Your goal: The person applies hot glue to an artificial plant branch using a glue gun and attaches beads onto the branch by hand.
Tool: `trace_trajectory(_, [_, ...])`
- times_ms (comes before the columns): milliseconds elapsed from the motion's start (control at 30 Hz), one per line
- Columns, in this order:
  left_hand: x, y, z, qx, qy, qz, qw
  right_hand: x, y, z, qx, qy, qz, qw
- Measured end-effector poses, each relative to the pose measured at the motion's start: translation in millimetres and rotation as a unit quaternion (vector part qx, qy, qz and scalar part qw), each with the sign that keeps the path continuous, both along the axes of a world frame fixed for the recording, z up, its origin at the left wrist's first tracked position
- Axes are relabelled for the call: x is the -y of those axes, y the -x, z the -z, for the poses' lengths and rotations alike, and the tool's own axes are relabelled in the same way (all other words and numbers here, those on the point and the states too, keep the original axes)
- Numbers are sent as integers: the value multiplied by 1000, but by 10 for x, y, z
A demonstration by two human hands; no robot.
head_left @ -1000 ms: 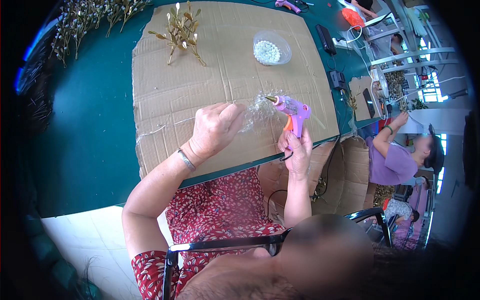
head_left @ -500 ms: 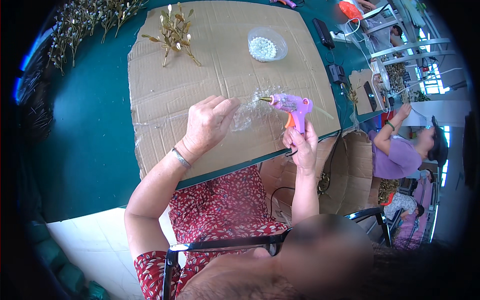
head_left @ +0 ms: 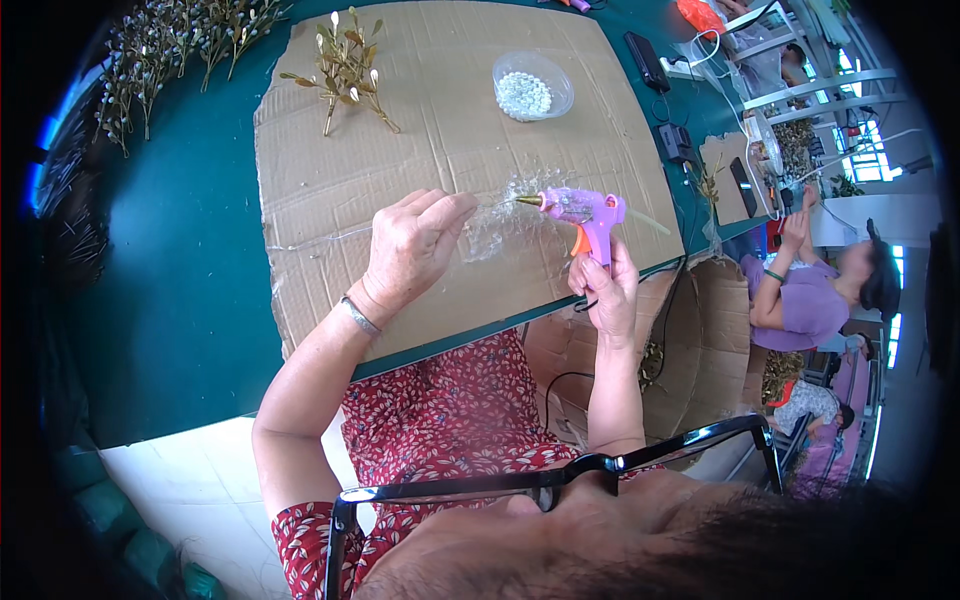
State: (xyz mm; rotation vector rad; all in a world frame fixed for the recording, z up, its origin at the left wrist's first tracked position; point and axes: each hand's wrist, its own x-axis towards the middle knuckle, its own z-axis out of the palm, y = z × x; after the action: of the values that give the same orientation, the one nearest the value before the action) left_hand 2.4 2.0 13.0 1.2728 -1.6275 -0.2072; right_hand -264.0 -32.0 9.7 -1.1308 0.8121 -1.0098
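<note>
My right hand (head_left: 607,285) is wrapped around the handle of a purple hot glue gun (head_left: 575,205) with an orange trigger. Its brass nozzle points left, and a pale glue stick (head_left: 648,222) sticks out of its back end. To the left, my left hand (head_left: 415,240) is closed in a pinch on a thin wire (head_left: 488,206), whose tip reaches close to the nozzle; whether they touch I cannot tell. Clear strings of dried glue (head_left: 490,240) lie on the cardboard sheet (head_left: 400,60) beneath. Another thin pale strand (head_left: 325,240) runs left from my left hand.
Beyond my hands stand a clear bowl (head_left: 562,75) of white beads and a leafy gold sprig (head_left: 350,65). More sprigs (head_left: 170,50) and dark wires (head_left: 75,225) lie at left on the green table (head_left: 190,300). A power strip (head_left: 683,70) and adapters sit right, near co-workers (head_left: 810,300).
Both my hands and the glue gun have hardly moved. At the right, a co-worker in purple has shifted and brought both hands together.
</note>
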Motion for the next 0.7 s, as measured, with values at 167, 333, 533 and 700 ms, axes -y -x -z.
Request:
trace_trajectory(167, [2,2,4,2,0,-2,1000,-3,18,19,6,8,-13,1000])
trace_trajectory(333, [-4,-8,13,7,-7,-2,1000,6,-3,11,10,5,-6,1000])
trace_trajectory(533, [4,9,28,-18,-14,9,1000,-6,14,15,13,-4,-3,1000])
trace_trajectory(700, [22,16,92,-43,-103,-27,993,21,100,-4,53,-15,4,998])
